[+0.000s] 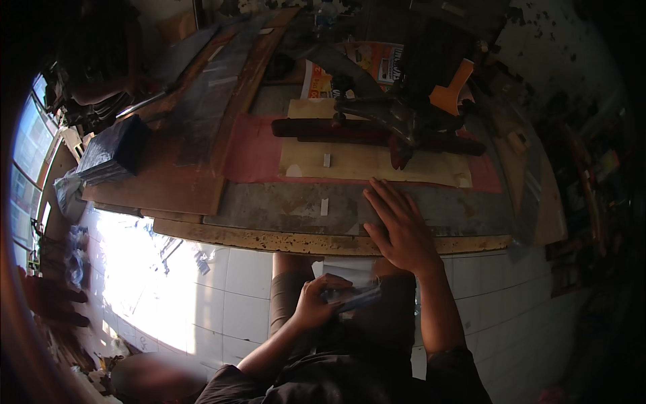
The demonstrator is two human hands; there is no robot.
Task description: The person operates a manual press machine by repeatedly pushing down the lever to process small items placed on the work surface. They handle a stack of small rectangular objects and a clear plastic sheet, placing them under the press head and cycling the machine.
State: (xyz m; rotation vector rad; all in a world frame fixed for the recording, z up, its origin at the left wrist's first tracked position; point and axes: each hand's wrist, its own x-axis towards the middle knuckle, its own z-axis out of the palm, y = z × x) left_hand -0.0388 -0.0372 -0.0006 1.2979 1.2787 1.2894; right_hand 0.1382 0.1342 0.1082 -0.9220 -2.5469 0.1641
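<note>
My left hand is over my lap, below the table's front edge, its fingers closed on a thin, shiny, plastic-like sheet. The sheet is blurred, so its exact kind is unclear. My right hand reaches over the front edge with fingers stretched out and nothing held, its fingertips near a pale yellow board. This board lies on a pink-red sheet. Across the board runs a dark red bar joined to a dark metal fixture. Small white strips sit on the board and the tabletop.
A stack of dark, plastic-wrapped sheets stands on a brown board at the left. Behind the fixture lie an orange piece and a printed colourful sheet. Another person's arm shows at the far left. Pale tiles cover the floor.
</note>
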